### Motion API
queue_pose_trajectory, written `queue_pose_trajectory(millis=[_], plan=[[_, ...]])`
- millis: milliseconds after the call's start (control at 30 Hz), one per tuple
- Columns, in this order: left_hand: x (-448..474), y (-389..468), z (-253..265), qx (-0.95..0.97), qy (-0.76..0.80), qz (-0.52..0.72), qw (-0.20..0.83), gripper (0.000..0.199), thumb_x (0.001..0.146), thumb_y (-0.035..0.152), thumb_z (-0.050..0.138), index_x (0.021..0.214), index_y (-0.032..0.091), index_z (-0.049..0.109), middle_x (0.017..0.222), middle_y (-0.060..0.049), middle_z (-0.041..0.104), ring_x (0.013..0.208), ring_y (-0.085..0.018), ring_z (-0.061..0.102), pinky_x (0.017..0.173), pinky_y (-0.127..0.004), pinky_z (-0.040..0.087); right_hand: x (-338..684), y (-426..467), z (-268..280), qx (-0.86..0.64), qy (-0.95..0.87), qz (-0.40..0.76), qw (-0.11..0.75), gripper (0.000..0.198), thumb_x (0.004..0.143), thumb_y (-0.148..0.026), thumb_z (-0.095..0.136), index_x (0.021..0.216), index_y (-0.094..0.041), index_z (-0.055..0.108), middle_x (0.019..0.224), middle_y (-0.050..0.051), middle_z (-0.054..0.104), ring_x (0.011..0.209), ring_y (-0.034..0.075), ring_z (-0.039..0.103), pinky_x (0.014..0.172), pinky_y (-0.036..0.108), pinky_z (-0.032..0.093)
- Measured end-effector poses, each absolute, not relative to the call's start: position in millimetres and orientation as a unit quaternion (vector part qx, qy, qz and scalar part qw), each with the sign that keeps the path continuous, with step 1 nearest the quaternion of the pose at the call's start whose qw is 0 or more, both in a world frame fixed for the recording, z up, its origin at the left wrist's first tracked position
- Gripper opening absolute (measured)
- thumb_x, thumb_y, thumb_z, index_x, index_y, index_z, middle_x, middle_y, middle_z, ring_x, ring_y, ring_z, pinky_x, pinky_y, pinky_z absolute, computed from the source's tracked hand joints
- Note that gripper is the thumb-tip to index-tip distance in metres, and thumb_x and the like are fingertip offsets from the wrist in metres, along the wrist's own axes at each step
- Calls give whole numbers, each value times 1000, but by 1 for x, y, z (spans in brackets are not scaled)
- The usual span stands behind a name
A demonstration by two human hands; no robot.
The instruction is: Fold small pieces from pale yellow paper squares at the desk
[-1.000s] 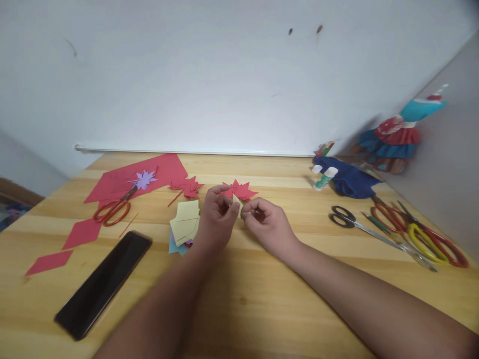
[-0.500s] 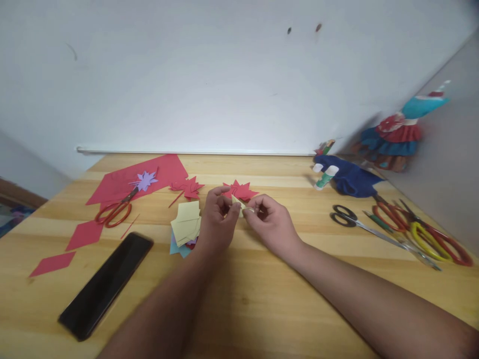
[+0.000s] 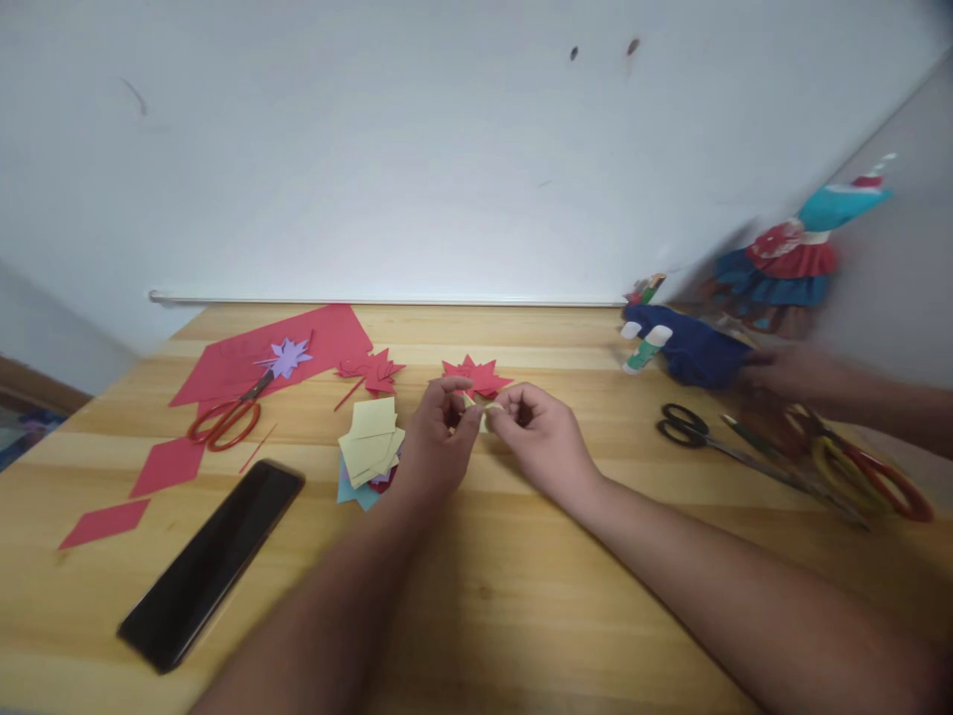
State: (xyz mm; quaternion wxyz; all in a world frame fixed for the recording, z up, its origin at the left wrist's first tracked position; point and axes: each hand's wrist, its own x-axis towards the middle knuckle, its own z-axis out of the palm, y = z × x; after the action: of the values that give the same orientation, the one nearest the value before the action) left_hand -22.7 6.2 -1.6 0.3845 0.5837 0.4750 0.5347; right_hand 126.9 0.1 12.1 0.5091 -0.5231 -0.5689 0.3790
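Between the fingertips of my left hand (image 3: pixel 441 434) and my right hand (image 3: pixel 537 429) is a small piece of pale yellow paper (image 3: pixel 483 421), pinched from both sides and mostly covered by the fingers. Just beyond my hands lies a red paper star shape (image 3: pixel 480 375). A second red paper shape (image 3: pixel 378 371) rests farther left. Beside my left wrist is a loose pile of yellow paper squares (image 3: pixel 370 437), with blue, purple and red pieces (image 3: pixel 348 487) showing beneath.
Another person's hand (image 3: pixel 789 375) reaches in from the right over several scissors (image 3: pixel 856 467). Black-handled scissors (image 3: pixel 681 427), glue sticks (image 3: pixel 646 350) and dark blue cloth (image 3: pixel 700 353) lie nearby. Leftward are a phone (image 3: pixel 212 564), red-handled scissors (image 3: pixel 230 422), a purple star (image 3: pixel 289 357) and red paper (image 3: pixel 223 362).
Another person's hand has come in from the right, over the scissors by the blue cloth. Both my hands keep pinching the yellow paper in nearly the same spot.
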Motion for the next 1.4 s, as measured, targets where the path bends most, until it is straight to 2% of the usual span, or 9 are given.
queue_pose_trajectory(millis=[100, 300, 633, 800, 933, 1067, 1233, 1400], plan=[[-21, 5, -2, 595, 496, 522, 356, 24, 87, 21, 70, 111, 23, 65, 81, 5, 54, 69, -11, 53, 66, -24, 41, 129, 2, 10, -533, -563, 387, 499, 16, 80, -37, 70, 76, -22, 63, 63, -4, 52, 58, 14, 45, 55, 27, 36], [-17, 1, 1, 629, 486, 510, 329, 32, 88, 18, 69, 118, 23, 60, 79, 6, 53, 66, -10, 53, 64, -23, 42, 133, 6, 5, -556, -567, 379, 476, 16, 79, -32, 67, 72, -23, 55, 64, -6, 47, 59, 13, 42, 57, 27, 34], [-19, 0, -2, 652, 456, 514, 320, 35, 90, 17, 67, 122, 24, 56, 82, 5, 54, 71, -12, 55, 68, -25, 43, 133, 6, 7, -546, -560, 401, 477, 17, 81, -34, 66, 73, -24, 54, 64, -6, 48, 60, 14, 43, 58, 27, 36], [-19, 0, -6, 627, 435, 544, 349, 34, 94, 19, 63, 126, 25, 53, 84, 4, 55, 75, -12, 56, 71, -26, 44, 131, 1, 14, -546, -572, 378, 482, 19, 83, -33, 67, 72, -24, 54, 63, -6, 48, 59, 14, 43, 56, 27, 36], [-19, 3, -8, 585, 430, 567, 388, 34, 93, 22, 65, 125, 25, 54, 80, 5, 54, 70, -12, 53, 68, -25, 42, 130, -3, 16, -517, -607, 354, 488, 14, 85, -32, 67, 77, -23, 59, 64, -5, 52, 58, 14, 47, 55, 27, 38], [-18, 4, -2, 535, 417, 592, 435, 36, 88, 24, 71, 120, 24, 54, 76, 7, 54, 66, -11, 52, 66, -24, 42, 129, -6, 17, -495, -632, 335, 493, 10, 86, -31, 67, 81, -23, 62, 61, -5, 52, 55, 13, 47, 53, 26, 37], [-15, 5, 7, 481, 395, 607, 495, 44, 81, 26, 78, 117, 23, 53, 70, 9, 57, 65, -11, 57, 68, -25, 48, 129, -8, 17, -493, -638, 298, 512, 8, 86, -29, 68, 81, -23, 66, 64, -3, 60, 56, 13, 53, 54, 26, 42], [-24, 9, 12, 464, 370, 551, 587, 38, 77, 34, 83, 107, 21, 63, 64, 9, 55, 59, -11, 58, 64, -26, 51, 131, -10, 17, -475, -667, 244, 519, 8, 88, -27, 67, 81, -24, 65, 68, -1, 64, 59, 14, 58, 56, 27, 46]])
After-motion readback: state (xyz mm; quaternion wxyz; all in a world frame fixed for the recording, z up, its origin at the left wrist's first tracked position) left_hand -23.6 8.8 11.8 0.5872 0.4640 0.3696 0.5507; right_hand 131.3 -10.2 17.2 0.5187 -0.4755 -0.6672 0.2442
